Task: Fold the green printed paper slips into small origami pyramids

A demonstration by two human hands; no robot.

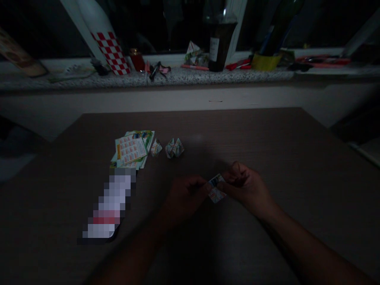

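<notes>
A small folded paper square (217, 194), printed in colour, is held between my two hands over the table. My left hand (188, 196) pinches its left corner between thumb and fingers. On the opposite side, my right hand (251, 190) grips the right edge with the thumb on top and the fingers curled. Beyond and to the left stand small folded paper pieces (174, 149) and a single folded paper piece (156, 148). Beside them lies a stack of printed paper sheets (130, 150).
A phone (109, 206) with a blurred-out screen lies left of my hands on the brown table (252, 134). Along the stone windowsill (178, 81) stand a red-and-white checkered bottle (114, 51), a dark cup (218, 47), a yellow holder (265, 62) and loose small items.
</notes>
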